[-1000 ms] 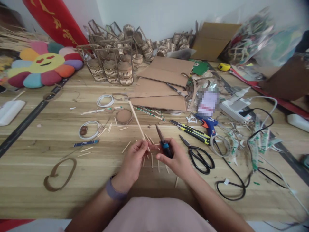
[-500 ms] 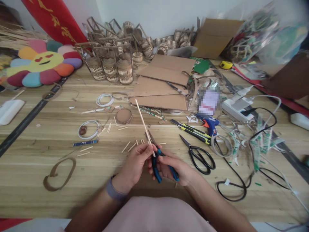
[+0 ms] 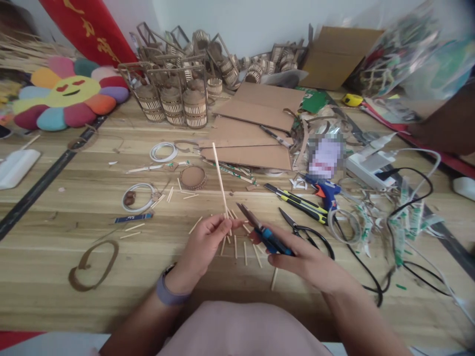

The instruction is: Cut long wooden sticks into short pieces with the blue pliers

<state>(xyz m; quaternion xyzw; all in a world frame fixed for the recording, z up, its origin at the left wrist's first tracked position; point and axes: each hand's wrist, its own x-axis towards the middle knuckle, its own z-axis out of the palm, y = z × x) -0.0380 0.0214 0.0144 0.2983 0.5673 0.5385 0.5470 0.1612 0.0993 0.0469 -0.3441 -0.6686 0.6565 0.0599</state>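
A thin, pale wooden stick (image 3: 218, 175) stands nearly upright in my left hand (image 3: 204, 242), pinched between thumb and fingers. My right hand (image 3: 300, 257) is wrapped round blue-and-black-handled snips (image 3: 272, 239). Their narrow blades point up and left, a little right of the stick and apart from it. Below and between the hands lie several short cut stick pieces (image 3: 245, 253); some are partly hidden by my fingers. Black-handled scissors (image 3: 315, 237) lie just beyond my right hand, partly covered by it.
Small slatted baskets (image 3: 195, 109) stand at the back, behind cardboard sheets (image 3: 248, 128). A round brown base (image 3: 193, 177) lies mid-table. To the right are a yellow-black utility knife (image 3: 297, 202), a blue glue gun (image 3: 326, 193), a tape roll (image 3: 345, 226), a power strip (image 3: 371, 170) and loose cables.
My right hand has moved right with the snips, away from the stick and my left hand. More short stick pieces now show beneath the hands. The view has shifted slightly.
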